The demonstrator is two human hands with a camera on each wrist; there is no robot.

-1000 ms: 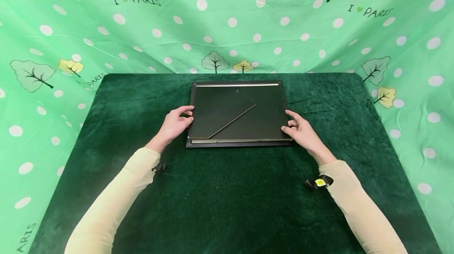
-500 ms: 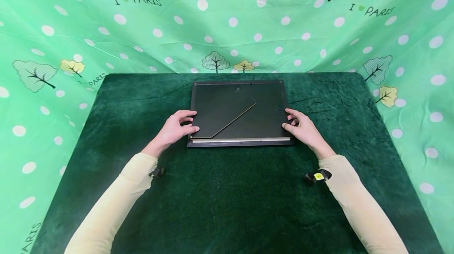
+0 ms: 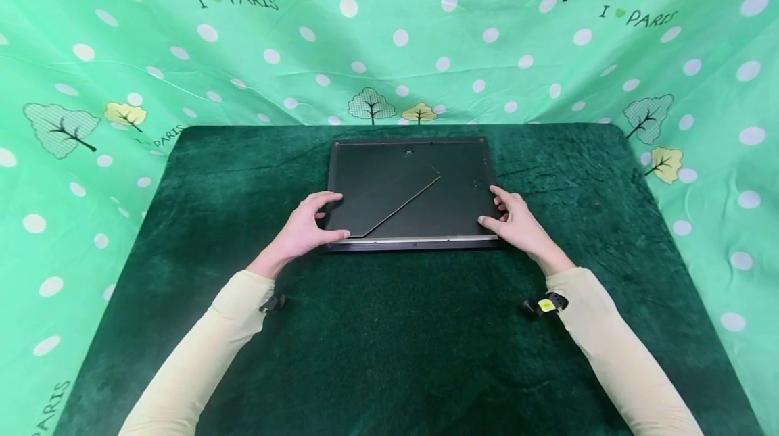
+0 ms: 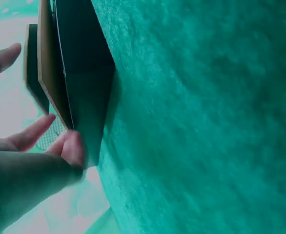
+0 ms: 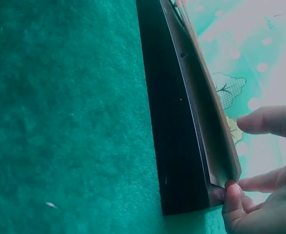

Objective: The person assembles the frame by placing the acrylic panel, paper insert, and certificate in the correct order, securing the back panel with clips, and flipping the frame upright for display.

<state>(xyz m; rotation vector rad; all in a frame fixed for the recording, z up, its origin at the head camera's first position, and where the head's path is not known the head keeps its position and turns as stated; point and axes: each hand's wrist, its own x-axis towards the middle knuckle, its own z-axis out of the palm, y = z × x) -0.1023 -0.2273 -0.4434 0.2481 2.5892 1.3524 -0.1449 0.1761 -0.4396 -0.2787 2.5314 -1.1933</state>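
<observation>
A dark picture frame (image 3: 415, 245) lies face down, its back board (image 3: 420, 213) over it with a slanted stand leg (image 4: 35, 73) on top. In both wrist views the board's near edge stands tilted above the frame, leaving a gap. My left hand (image 3: 304, 228) holds the near left corner, thumb over the board in the head view and fingertips at its edge. At the right side my right hand (image 3: 517, 223) has its thumb over the board and its curled fingers (image 5: 233, 200) at the corner, close to the frame's rim.
The frame rests towards the back of a table with a dark green plush cover (image 3: 377, 341). A green dotted curtain with printed trees (image 3: 389, 37) hangs behind and on both sides.
The back board has shifted away from me; the pale gap along the far edge has closed and the near one has narrowed. My left hand has slid right, its thumb further over the board.
</observation>
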